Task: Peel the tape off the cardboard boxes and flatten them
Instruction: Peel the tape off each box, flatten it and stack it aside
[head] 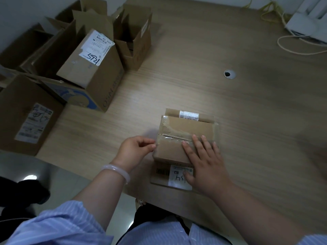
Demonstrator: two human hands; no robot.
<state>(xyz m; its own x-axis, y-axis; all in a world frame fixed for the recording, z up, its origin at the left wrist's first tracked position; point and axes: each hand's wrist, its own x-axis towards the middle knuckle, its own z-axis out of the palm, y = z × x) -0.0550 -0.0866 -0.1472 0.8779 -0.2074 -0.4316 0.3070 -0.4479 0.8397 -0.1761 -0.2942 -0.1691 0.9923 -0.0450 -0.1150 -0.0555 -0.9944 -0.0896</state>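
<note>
— What fills most of the view?

— A light wood-grain table (pixel 221 96), seen from above by a person at its near edge. At its far left stands a crowd of open brown cardboard boxes (pixel 92 75) with their flaps up, several bearing white shipping labels.

— And the box being worked on?

— A small brown cardboard box (pixel 187 127) lies near the table's front edge, well apart from that crowd. Its top flaps are closed and meet at a seam.

— What are the hands doing?

— The right hand (pixel 206 161) lies flat on the box's top. Its fingers are straight and spread, pressing down just beside the seam, and it grasps nothing. Its thumb reaches over the near side onto a white paper label (pixel 177 183) with handwriting. The left hand (pixel 135 150) is at the box's left edge with its fingers curled. Its thumb and forefinger tips are drawn together right where the tape ends, but it is not possible to tell whether any tape is caught between them.

— Where is the tape?

— The clear tape (pixel 170 137) runs along the seam across the top, glossy and wrinkled, and is stuck down.

— Anything smaller?

— A pale bangle (pixel 116 171) circles the left wrist. A round metal cable port (pixel 229 74) sits in the tabletop, farther back and to the right of the box.
</note>
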